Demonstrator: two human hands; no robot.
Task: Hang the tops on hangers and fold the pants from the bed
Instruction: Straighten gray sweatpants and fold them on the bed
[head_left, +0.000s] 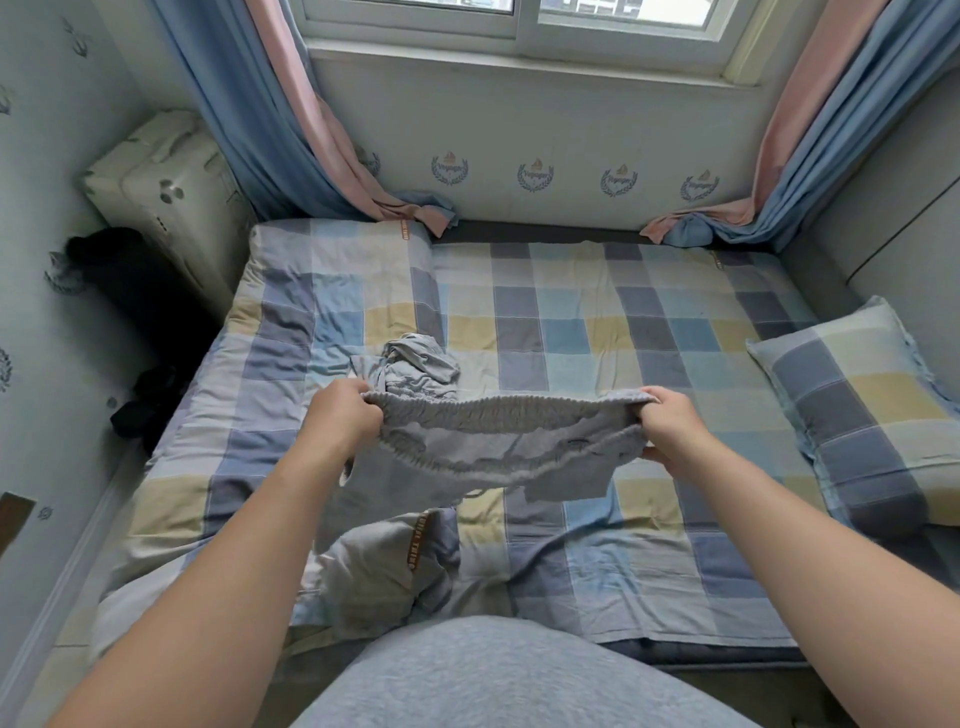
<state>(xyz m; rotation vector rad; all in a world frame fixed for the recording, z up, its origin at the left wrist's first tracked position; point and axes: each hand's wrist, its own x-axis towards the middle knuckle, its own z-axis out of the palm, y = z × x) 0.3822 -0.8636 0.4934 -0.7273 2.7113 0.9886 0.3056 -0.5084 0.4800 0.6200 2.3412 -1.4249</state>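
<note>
grey pants (493, 452) stretched by the elastic waistband, held up just over the middle of the checkered bed (649, 322), left hand (345, 415) gripping one waistband end, right hand (675, 431) pinching the other, crumpled grey garment (415, 366) lying on the bed, pillow (857, 410) at the bed's right side

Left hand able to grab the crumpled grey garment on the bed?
Probably not yet: the left hand grips the pants by the waistband. The garment lies just beyond it, nothing between, once it lets go.

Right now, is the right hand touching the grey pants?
Touching. The head view shows the right hand gripping the grey pants at one end of the waistband.
</note>
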